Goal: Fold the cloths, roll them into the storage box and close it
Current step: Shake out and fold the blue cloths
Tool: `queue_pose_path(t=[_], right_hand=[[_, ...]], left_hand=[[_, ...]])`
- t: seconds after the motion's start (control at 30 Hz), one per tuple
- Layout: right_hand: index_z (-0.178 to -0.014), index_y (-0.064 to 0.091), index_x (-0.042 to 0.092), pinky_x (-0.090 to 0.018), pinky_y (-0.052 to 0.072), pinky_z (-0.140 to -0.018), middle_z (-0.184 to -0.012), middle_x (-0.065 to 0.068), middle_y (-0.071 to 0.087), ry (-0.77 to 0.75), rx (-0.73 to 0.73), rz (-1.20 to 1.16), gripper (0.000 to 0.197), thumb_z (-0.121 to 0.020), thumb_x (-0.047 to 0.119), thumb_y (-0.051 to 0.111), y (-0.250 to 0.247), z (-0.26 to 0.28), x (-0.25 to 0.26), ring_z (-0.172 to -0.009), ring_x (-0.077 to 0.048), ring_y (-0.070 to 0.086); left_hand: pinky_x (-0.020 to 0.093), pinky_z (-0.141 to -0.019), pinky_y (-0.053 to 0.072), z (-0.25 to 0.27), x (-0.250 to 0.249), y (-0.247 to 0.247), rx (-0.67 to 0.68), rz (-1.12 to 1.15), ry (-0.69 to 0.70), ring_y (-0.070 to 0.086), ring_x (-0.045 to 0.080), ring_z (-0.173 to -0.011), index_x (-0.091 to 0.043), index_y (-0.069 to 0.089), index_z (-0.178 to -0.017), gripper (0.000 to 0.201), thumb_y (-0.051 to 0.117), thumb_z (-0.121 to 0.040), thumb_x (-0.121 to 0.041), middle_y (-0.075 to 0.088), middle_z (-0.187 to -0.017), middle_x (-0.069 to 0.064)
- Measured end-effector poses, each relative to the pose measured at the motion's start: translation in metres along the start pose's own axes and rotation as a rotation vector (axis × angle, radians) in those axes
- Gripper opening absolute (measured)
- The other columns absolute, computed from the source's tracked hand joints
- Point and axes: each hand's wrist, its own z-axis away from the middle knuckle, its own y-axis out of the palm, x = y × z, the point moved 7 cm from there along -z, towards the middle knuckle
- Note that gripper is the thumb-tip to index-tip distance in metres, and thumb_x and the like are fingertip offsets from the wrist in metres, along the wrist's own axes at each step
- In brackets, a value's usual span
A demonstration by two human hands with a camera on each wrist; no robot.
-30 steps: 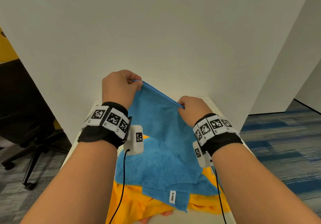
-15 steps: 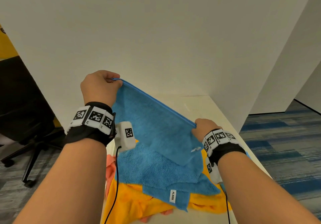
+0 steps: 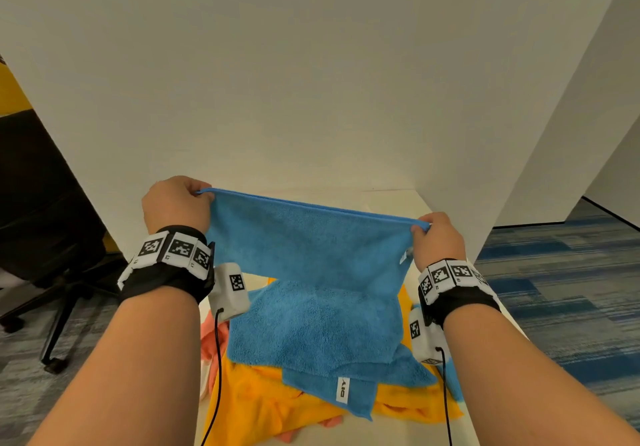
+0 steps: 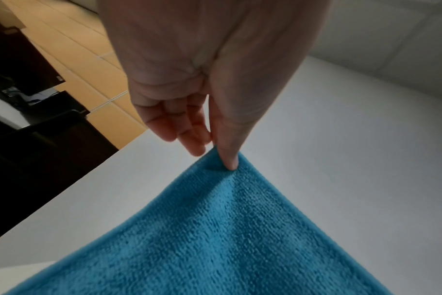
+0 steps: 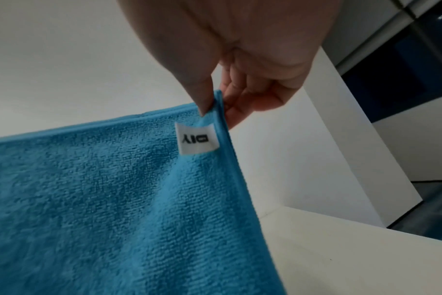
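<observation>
A blue cloth [image 3: 304, 248] hangs stretched in the air between both hands above the table. My left hand [image 3: 176, 203] pinches its left top corner; in the left wrist view the thumb presses that corner [image 4: 227, 165]. My right hand [image 3: 436, 237] pinches the right top corner beside a white label [image 5: 197, 139]. Under it a second blue cloth [image 3: 311, 328] with a white label lies on an orange cloth [image 3: 263, 407]. A pink cloth [image 3: 214, 338] peeks out at the left. No storage box is in view.
The white table [image 3: 391, 199] stands against a white partition wall [image 3: 311, 82]. A black office chair [image 3: 41, 237] stands on the carpet at the left. Blue striped carpet [image 3: 571, 289] lies to the right of the table.
My hands have moved apart, the left one leftward and the right one rightward, and the blue cloth's top edge is now spread wide and nearly level between them.
</observation>
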Motion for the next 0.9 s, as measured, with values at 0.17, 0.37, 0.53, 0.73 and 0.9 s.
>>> queue_pose_path(t=[0.17,0.37,0.53,0.73,0.9], right_hand=[[-0.117,0.044,0.010,-0.028,0.037,-0.066,-0.083,0.001,0.056,-0.016,-0.137,-0.201,0.025,-0.096,0.021,0.053,-0.017,0.003,0.004,-0.066,-0.016,0.050],[-0.104,0.060,0.021,-0.026,0.040,-0.068,-0.089,-0.003,0.063,-0.161,-0.058,-0.074,0.015,-0.097,0.016,0.048,-0.011,0.000,0.018,-0.074,-0.018,0.055],[-0.110,0.063,0.013,-0.024,0.041,-0.077,-0.103,-0.006,0.067,-0.145,0.033,0.036,0.018,-0.097,0.018,0.050,-0.003,-0.001,0.016,-0.093,-0.021,0.060],[-0.108,0.059,0.008,-0.024,0.037,-0.074,-0.105,-0.009,0.065,-0.091,0.017,-0.039,0.019,-0.099,0.020,0.048,-0.007,0.000,0.017,-0.095,-0.023,0.058],[-0.111,0.058,0.007,-0.023,0.034,-0.075,-0.098,-0.003,0.057,-0.079,0.020,-0.147,0.021,-0.099,0.020,0.046,-0.012,-0.001,0.025,-0.088,-0.017,0.050]], left_hand=[[0.033,-0.073,0.043,0.002,0.017,0.005,0.033,0.012,-0.081,0.063,0.033,-0.089,-0.010,0.072,-0.101,0.021,0.064,-0.088,-0.025,0.070,-0.097,0.014],[0.034,-0.075,0.041,0.000,0.025,0.009,0.035,0.074,-0.112,0.059,0.030,-0.089,-0.010,0.064,-0.102,0.017,0.057,-0.092,-0.022,0.066,-0.099,0.012],[0.037,-0.076,0.043,-0.003,0.030,0.009,0.000,0.144,-0.141,0.057,0.028,-0.087,-0.011,0.060,-0.101,0.015,0.058,-0.092,-0.022,0.064,-0.098,0.011],[0.036,-0.077,0.041,-0.004,0.037,0.009,0.006,0.151,-0.186,0.059,0.032,-0.098,-0.008,0.058,-0.113,0.026,0.056,-0.093,-0.025,0.064,-0.107,0.013],[0.037,-0.079,0.042,-0.004,0.042,0.009,0.013,0.146,-0.217,0.059,0.034,-0.101,-0.008,0.056,-0.118,0.031,0.055,-0.094,-0.027,0.063,-0.110,0.013]])
